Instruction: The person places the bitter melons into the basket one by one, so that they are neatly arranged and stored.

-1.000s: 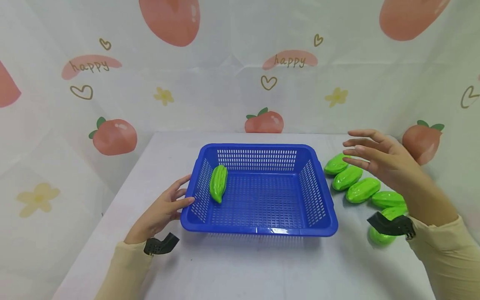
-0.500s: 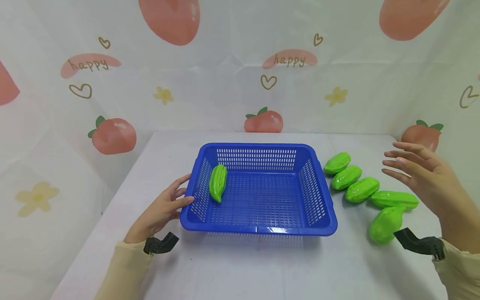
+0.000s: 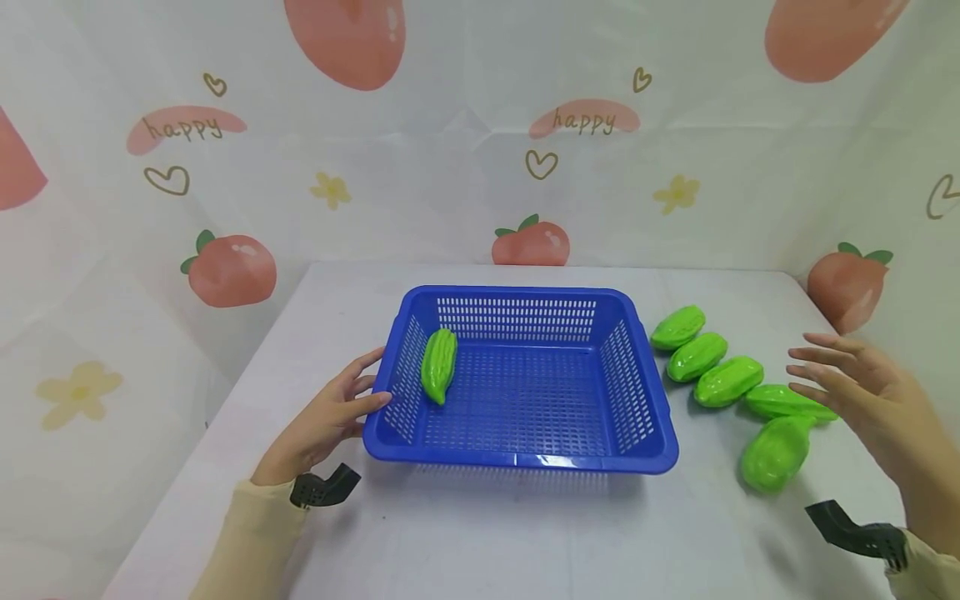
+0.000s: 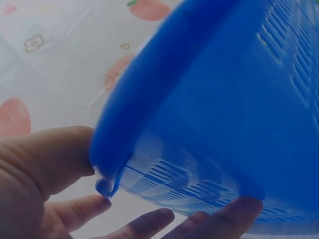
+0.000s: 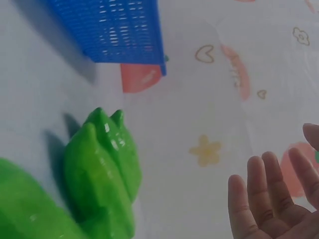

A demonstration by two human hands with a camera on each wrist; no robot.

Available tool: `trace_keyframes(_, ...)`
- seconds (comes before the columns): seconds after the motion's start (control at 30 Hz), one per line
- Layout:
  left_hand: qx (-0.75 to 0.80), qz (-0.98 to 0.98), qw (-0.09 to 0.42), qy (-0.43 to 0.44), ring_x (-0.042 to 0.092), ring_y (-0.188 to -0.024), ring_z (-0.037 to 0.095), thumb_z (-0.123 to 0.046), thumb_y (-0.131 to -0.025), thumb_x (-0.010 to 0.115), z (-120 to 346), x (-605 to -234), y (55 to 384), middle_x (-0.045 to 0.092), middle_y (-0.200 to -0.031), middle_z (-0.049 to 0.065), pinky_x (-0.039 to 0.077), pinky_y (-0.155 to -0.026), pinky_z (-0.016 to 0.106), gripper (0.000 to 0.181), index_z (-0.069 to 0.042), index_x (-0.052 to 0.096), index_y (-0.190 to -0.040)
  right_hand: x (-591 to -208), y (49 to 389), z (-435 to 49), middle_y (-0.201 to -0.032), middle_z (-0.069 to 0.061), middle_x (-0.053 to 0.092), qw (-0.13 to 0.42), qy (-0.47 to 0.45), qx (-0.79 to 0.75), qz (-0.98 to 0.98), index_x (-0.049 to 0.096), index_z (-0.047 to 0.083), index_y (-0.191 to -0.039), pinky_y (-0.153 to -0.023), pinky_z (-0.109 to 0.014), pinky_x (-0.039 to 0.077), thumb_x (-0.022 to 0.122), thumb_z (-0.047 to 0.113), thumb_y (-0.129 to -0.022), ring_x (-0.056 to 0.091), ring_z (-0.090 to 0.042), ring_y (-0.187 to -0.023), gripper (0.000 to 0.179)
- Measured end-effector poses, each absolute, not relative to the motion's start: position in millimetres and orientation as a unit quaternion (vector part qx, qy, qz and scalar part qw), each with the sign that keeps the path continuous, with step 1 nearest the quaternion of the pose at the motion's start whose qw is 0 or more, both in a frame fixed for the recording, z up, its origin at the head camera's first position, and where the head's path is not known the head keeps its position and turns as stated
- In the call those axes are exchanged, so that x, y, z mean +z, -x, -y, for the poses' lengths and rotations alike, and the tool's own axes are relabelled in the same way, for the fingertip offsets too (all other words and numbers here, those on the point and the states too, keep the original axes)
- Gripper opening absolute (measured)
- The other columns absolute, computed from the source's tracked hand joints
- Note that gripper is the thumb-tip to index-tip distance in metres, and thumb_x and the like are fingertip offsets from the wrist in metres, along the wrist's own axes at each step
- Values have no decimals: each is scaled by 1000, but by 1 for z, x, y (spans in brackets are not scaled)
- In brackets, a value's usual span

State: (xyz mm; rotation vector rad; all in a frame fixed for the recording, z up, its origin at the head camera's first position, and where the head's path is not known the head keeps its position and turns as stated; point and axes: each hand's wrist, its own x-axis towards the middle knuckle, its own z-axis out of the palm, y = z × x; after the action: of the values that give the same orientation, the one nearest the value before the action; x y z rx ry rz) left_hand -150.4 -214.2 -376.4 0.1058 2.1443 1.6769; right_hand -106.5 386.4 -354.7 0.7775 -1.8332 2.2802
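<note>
A blue plastic basket (image 3: 480, 458) with slotted walls stands mid-table in the head view. My left hand (image 3: 330, 421) holds its left side; in the left wrist view the thumb (image 4: 60, 154) lies at the basket's rim and fingers reach beneath it along the wall. Inside the basket, by the left wall, lies a green ridged bitter melon (image 3: 439, 367). To the right my right hand (image 3: 873, 387) hovers with fingers spread and loosely bent, holding nothing. Beside it are several green ridged melon-like vegetables (image 3: 729, 382) and a rounder green gourd (image 3: 776, 454) with a narrow neck.
A white-covered table (image 3: 480, 542) carries everything. Behind it hangs a white cloth (image 3: 435, 200) printed with peaches, hearts and flowers. The green pieces form a slanting row from the basket's right wall toward the right hand.
My right hand has moved right and down, away from over the green pieces, uncovering the long one and the gourd. The left hand and basket have stayed in place.
</note>
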Motion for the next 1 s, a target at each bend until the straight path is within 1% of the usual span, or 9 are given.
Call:
trace_keyframes(0.13,603,-769,208,-37,51,-126,44,-29,-95,63,214,-377,151,27,-156,21,52,-92,53,79,-30,12,-155,-367,97,-392,-128,-11,62,66,-245,745,617,39,-11,-138,-89,-23,54,25,-22,-95,64,-16,-113,47)
trace_keyframes(0.23,604,-768,208,-39,51,-125,43,-29,-95,62,214,-377,151,27,-156,21,52,-93,53,79,-30,12,-155,-376,91,-393,-124,-5,64,88,-209,719,657,44,-7,-136,-86,-18,53,31,-23,-93,65,-10,-109,48)
trace_keyframes(0.27,605,-768,208,-39,52,-125,43,-29,-95,62,214,-377,151,27,-156,21,52,-93,53,79,-30,13,-155,-377,88,-393,-122,0,65,100,-183,690,694,45,-4,-136,-84,-15,52,35,-21,-93,66,-6,-107,47)
trace_keyframes(0.4,602,-770,207,-38,52,-125,43,-29,-95,63,214,-376,151,27,-155,21,51,-93,53,79,-30,13,-155,-385,81,-393,-119,8,66,104,-138,619,766,45,-2,-136,-86,-5,43,44,-19,-92,62,3,-106,47)
trace_keyframes(0.47,602,-770,207,-38,51,-125,43,-29,-95,62,214,-376,151,27,-155,21,51,-93,53,78,-30,13,-155,-388,78,-393,-121,8,65,93,-151,610,772,43,-4,-137,-88,-4,40,43,-19,-92,61,3,-109,47)
trace_keyframes(0.53,601,-771,207,-38,51,-126,44,-29,-95,62,214,-376,150,27,-155,22,51,-93,54,78,-30,13,-155,-392,77,-395,-123,5,64,84,-177,621,759,40,-9,-137,-91,-5,40,40,-21,-92,60,1,-112,47)
trace_keyframes(0.7,600,-772,206,-38,51,-126,44,-29,-95,62,214,-376,150,27,-155,22,51,-93,54,78,-30,12,-155,-401,77,-401,-121,10,65,94,-170,573,796,41,-12,-134,-88,-3,42,43,-20,-92,59,5,-112,43)
trace_keyframes(0.87,603,-769,208,-36,51,-126,44,-29,-95,62,214,-376,150,27,-155,21,52,-92,53,78,-30,13,-155,-410,78,-407,-122,18,62,103,-146,503,846,44,-9,-133,-86,-1,40,48,-19,-90,55,11,-113,44)
trace_keyframes(1.0,601,-772,206,-34,52,-125,43,-29,-94,63,214,-376,150,28,-155,21,52,-92,53,79,-31,13,-155,-414,80,-409,-122,24,59,111,-140,455,872,46,-6,-132,-89,0,36,51,-16,-90,49,15,-115,43)
